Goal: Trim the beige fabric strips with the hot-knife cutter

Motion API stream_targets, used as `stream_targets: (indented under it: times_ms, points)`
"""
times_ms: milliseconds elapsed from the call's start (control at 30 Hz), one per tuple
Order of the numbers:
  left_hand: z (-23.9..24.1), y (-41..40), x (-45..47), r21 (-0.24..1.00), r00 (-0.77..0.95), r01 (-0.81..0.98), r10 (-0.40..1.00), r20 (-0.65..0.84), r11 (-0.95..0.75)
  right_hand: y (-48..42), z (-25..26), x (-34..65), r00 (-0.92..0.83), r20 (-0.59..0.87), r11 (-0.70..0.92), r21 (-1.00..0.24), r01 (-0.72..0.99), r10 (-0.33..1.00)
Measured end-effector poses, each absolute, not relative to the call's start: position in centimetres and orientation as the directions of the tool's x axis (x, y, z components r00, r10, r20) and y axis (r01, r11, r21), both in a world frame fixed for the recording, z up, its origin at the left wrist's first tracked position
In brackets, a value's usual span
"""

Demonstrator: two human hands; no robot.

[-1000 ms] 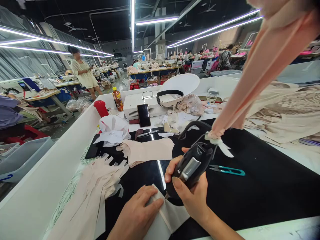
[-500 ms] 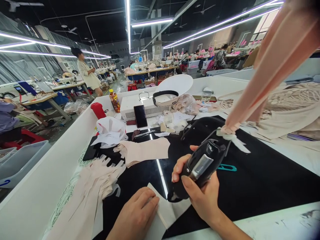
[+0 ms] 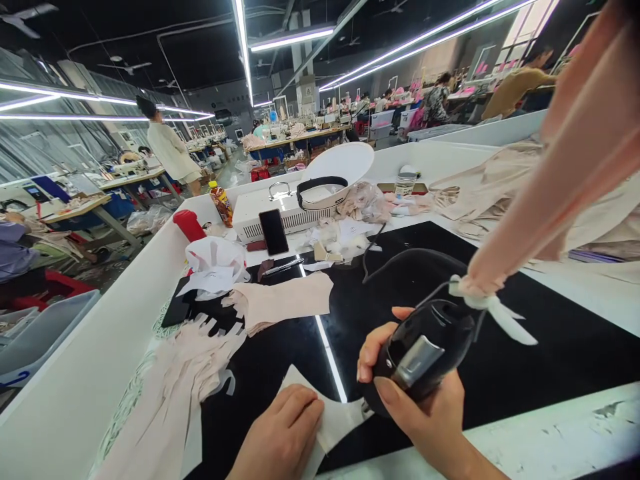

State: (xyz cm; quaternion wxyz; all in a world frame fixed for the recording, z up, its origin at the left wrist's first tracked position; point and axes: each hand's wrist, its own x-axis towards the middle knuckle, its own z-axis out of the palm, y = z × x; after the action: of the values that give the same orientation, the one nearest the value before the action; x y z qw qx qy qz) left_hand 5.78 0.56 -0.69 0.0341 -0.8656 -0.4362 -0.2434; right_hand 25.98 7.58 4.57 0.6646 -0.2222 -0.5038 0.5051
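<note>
My right hand is wrapped around a black corded handheld power tool with a silver plate on its side. The tool's lower tip meets the right edge of a pale fabric piece. A stretched pink fabric strip, knotted with a white tie, runs from the tool's top up to the right. My left hand lies on the pale piece, fingers close together and pressing it to the black work surface. What lies under the left palm is hidden.
Pale cut pieces lie in a stack and a heap on the left. Behind are a phone, a pen, a white metal box, a visor and a bottle. Beige cloth fills the back right.
The tool and my right hand have moved right, and its tip now stands at the fabric's right edge. The teal item behind the tool is out of sight. My left hand has shifted slightly.
</note>
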Motion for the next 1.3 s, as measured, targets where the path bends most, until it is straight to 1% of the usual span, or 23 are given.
stream_targets:
  times_ms: [100, 233, 333, 500, 767, 1000, 1300]
  points:
    - [-0.8, 0.4, 5.7, 0.140, 0.500, 0.777, 0.736, 0.455, -0.614, 7.7, 4.3, 26.2, -0.043, 0.486, 0.417, -0.789, -0.451, 0.873]
    - [-1.0, 0.3, 5.6, 0.086, 0.516, 0.783, 0.721, 0.463, -0.616, 7.8, 4.6, 25.3, -0.017, 0.441, 0.379, -0.791, -0.481, 0.898]
    - [-1.1, 0.2, 5.4, 0.066, 0.520, 0.785, 0.714, 0.468, -0.616, 8.2, 5.2, 24.2, -0.024, 0.467, 0.393, -0.769, -0.504, 0.884]
    - [-1.5, 0.2, 5.4, 0.067, 0.528, 0.779, 0.709, 0.466, -0.624, 8.8, 5.3, 22.4, -0.061, 0.531, 0.431, -0.744, -0.511, 0.845]
    - [-2.4, -0.1, 5.5, 0.090, 0.530, 0.774, 0.719, 0.450, -0.627, 8.7, 4.3, 21.7, -0.105, 0.517, 0.394, -0.753, -0.527, 0.849]
    - [-2.7, -0.2, 5.4, 0.096, 0.530, 0.777, 0.730, 0.431, -0.622, 8.6, 4.6, 21.5, -0.080, 0.522, 0.431, -0.772, -0.467, 0.849]
    - [-2.4, -0.3, 5.4, 0.050, 0.534, 0.790, 0.726, 0.433, -0.611, 8.4, 4.7, 22.5, -0.091, 0.521, 0.420, -0.769, -0.483, 0.849]
